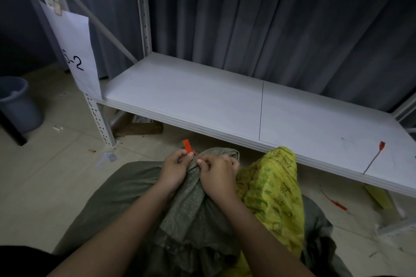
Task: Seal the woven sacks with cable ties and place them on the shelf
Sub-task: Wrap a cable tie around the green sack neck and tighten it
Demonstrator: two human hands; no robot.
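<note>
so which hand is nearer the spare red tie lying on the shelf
Right. The right hand is at the green sack's neck, on the side toward the spare tie on the shelf; the left hand sits farther away.

Dim room, grey curtain (258, 18) behind white metal rack (144, 7). Beige tile floor (45, 175), littered. Blue bin (18, 101) at left.

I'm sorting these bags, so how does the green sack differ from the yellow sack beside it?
The green sack is plain and dull; the yellow sack is bright with printed characters. The green sack's neck is bunched under both hands, left hand and right hand working a red cable tie there; the yellow sack is untouched, with no tie visible. Both are woven and off the shelf.
</note>
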